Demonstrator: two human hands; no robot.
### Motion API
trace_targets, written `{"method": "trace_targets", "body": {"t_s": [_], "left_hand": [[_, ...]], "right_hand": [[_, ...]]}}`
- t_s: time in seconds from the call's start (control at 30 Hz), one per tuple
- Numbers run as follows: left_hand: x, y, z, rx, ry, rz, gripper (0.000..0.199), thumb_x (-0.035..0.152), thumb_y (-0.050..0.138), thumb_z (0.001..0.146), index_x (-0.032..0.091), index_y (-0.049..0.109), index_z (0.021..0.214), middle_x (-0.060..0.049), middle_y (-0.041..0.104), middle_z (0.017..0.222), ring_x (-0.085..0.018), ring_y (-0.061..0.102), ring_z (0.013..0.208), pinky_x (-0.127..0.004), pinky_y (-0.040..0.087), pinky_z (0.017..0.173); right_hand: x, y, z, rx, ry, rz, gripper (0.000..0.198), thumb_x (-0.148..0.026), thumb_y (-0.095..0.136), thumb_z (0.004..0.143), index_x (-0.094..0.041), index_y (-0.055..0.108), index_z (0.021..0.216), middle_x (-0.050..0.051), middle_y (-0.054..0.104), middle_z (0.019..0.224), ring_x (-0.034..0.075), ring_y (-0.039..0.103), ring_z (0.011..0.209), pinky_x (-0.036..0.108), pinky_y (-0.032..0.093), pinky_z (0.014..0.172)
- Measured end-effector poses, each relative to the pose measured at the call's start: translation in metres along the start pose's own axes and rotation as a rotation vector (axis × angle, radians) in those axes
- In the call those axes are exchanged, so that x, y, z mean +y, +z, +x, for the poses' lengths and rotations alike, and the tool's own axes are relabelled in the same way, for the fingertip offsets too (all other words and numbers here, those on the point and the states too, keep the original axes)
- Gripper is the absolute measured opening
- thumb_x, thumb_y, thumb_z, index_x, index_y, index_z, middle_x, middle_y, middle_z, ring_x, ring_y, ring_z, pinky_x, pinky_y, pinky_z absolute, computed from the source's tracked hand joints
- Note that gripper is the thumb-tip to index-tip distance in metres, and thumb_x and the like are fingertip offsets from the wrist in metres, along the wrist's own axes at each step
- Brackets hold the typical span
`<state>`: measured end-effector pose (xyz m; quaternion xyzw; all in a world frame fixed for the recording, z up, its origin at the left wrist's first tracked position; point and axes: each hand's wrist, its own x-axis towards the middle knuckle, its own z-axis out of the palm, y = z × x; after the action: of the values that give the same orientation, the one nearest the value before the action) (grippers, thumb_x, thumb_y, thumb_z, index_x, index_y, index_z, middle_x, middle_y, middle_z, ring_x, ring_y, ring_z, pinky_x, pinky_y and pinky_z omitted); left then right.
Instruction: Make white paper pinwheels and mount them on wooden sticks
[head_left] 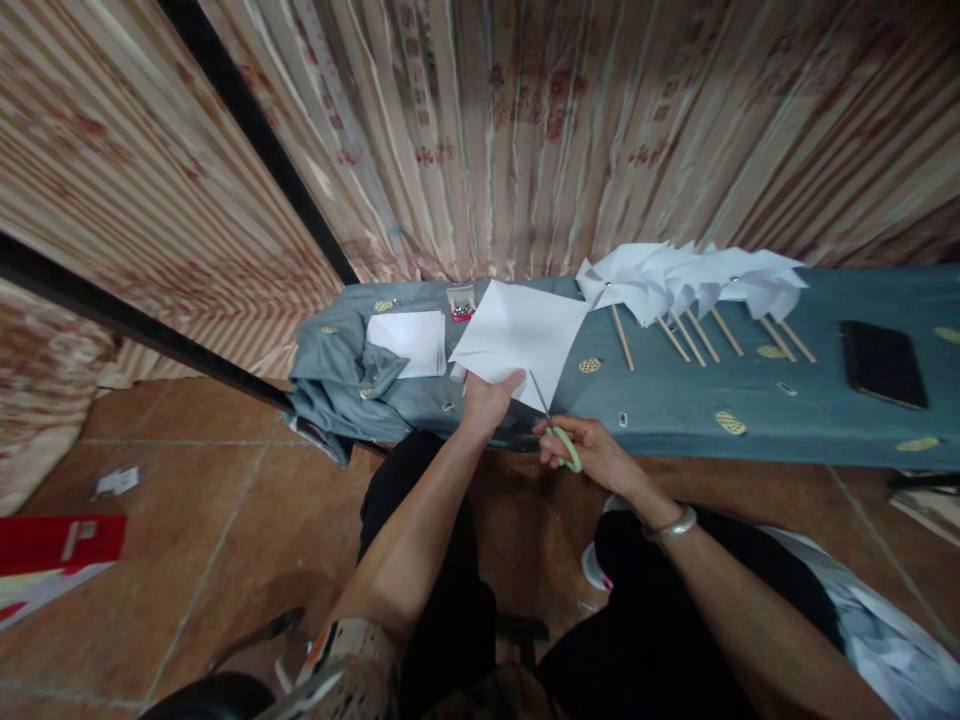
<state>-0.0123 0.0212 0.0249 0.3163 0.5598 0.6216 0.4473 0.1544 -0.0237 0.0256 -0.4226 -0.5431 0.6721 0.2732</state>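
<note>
My left hand [489,402] is closed on the near left side of a white square sheet of paper [525,325], thumb on top. The sheet is turned cornerwise above the covered bench. In my right hand [589,447] is a pair of scissors [568,450] with light green handles, fingers through the loops. Their blades lie at the sheet's near corner, pointing inward along it. To the left lies a stack of white paper [420,340], partly under a fold of cloth. Behind the sheet is a small red-and-white box [462,303] of tiny metallic pieces.
Several white paper pinwheels [690,280] on wooden sticks lie in an overlapping row on the blue-grey cloth [675,400]. Farther right is a dark phone or tablet [883,363]. A striped curtain [465,130] hangs behind, and black metal bars [255,140] cross the left side.
</note>
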Motion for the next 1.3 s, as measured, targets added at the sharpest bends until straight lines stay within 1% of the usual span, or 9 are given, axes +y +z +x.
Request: {"method": "trace_targets", "body": {"t_s": [0.1, 0.27, 0.4, 0.5, 0.63, 0.77, 0.97, 1.1, 1.3], "left_hand": [[0.0006, 0.0007, -0.0015, -0.029, 0.011, -0.014, 0.052, 0.023, 0.079, 0.056, 0.015, 0.066, 0.106, -0.008, 0.074, 0.089, -0.026, 0.068, 0.097, -0.039, 0.052, 0.089], [0.0018, 0.0006, -0.0020, -0.022, 0.006, -0.010, 0.048, 0.024, 0.079, 0.056, 0.014, 0.066, 0.102, -0.008, 0.073, 0.088, -0.026, 0.068, 0.096, -0.041, 0.051, 0.089], [0.0006, 0.0006, -0.0010, -0.009, -0.005, -0.007, 0.048, 0.023, 0.080, 0.056, 0.015, 0.067, 0.101, -0.008, 0.073, 0.088, -0.027, 0.067, 0.098, -0.041, 0.051, 0.089], [-0.0001, 0.0013, -0.0014, -0.031, 0.016, -0.016, 0.049, 0.022, 0.080, 0.056, 0.015, 0.066, 0.102, -0.008, 0.073, 0.090, -0.026, 0.068, 0.096, -0.041, 0.051, 0.090], [-0.0001, 0.0019, -0.0030, -0.054, 0.037, -0.008, 0.050, 0.021, 0.080, 0.055, 0.015, 0.066, 0.103, -0.008, 0.074, 0.092, -0.026, 0.067, 0.101, -0.039, 0.049, 0.093], [0.0003, 0.0019, -0.0035, -0.072, 0.031, -0.003, 0.050, 0.022, 0.079, 0.057, 0.015, 0.066, 0.104, -0.009, 0.074, 0.092, -0.027, 0.066, 0.103, -0.040, 0.049, 0.093], [0.0002, 0.0015, -0.0046, -0.068, 0.042, 0.018, 0.051, 0.020, 0.080, 0.054, 0.016, 0.066, 0.103, -0.008, 0.073, 0.094, -0.026, 0.066, 0.101, -0.040, 0.049, 0.094], [-0.0007, 0.0009, -0.0055, -0.088, 0.053, 0.036, 0.052, 0.019, 0.080, 0.054, 0.016, 0.065, 0.103, -0.008, 0.073, 0.095, -0.026, 0.065, 0.104, -0.041, 0.048, 0.095], [-0.0025, 0.0017, -0.0062, -0.087, 0.048, 0.038, 0.050, 0.019, 0.079, 0.056, 0.016, 0.066, 0.104, -0.007, 0.072, 0.095, -0.026, 0.064, 0.104, -0.040, 0.049, 0.095]], "right_hand": [[0.0014, -0.0003, 0.0009, 0.007, -0.001, 0.006, 0.047, -0.057, 0.077, 0.066, -0.018, 0.066, 0.089, -0.001, 0.066, 0.064, 0.010, 0.057, 0.054, 0.023, 0.045, 0.052], [0.0020, 0.0003, 0.0021, 0.017, 0.026, 0.005, 0.048, -0.056, 0.079, 0.063, -0.017, 0.066, 0.087, -0.001, 0.065, 0.062, 0.010, 0.057, 0.052, 0.023, 0.045, 0.052], [0.0023, 0.0009, 0.0030, 0.034, 0.034, 0.012, 0.049, -0.057, 0.080, 0.061, -0.017, 0.066, 0.086, -0.001, 0.066, 0.060, 0.009, 0.056, 0.050, 0.023, 0.045, 0.051], [0.0020, 0.0009, 0.0037, 0.043, 0.036, 0.029, 0.051, -0.058, 0.079, 0.061, -0.017, 0.066, 0.088, -0.001, 0.067, 0.061, 0.009, 0.057, 0.050, 0.023, 0.044, 0.051], [0.0012, 0.0002, 0.0042, 0.044, 0.033, 0.034, 0.051, -0.056, 0.080, 0.062, -0.017, 0.066, 0.091, 0.000, 0.067, 0.063, 0.010, 0.058, 0.052, 0.024, 0.045, 0.051], [0.0016, 0.0002, 0.0045, 0.045, 0.031, 0.026, 0.047, -0.055, 0.079, 0.063, -0.017, 0.066, 0.089, 0.000, 0.067, 0.062, 0.011, 0.057, 0.052, 0.024, 0.045, 0.051], [-0.0006, 0.0004, 0.0050, 0.059, 0.039, 0.038, 0.050, -0.056, 0.081, 0.059, -0.016, 0.067, 0.085, 0.000, 0.066, 0.061, 0.010, 0.057, 0.051, 0.023, 0.044, 0.051], [-0.0015, -0.0001, 0.0047, 0.071, 0.019, 0.029, 0.048, -0.055, 0.082, 0.059, -0.016, 0.068, 0.084, 0.000, 0.066, 0.060, 0.010, 0.057, 0.052, 0.023, 0.045, 0.051], [0.0000, -0.0009, 0.0053, 0.059, 0.028, 0.025, 0.047, -0.056, 0.081, 0.060, -0.017, 0.068, 0.083, 0.000, 0.066, 0.060, 0.011, 0.056, 0.051, 0.024, 0.044, 0.050]]}}
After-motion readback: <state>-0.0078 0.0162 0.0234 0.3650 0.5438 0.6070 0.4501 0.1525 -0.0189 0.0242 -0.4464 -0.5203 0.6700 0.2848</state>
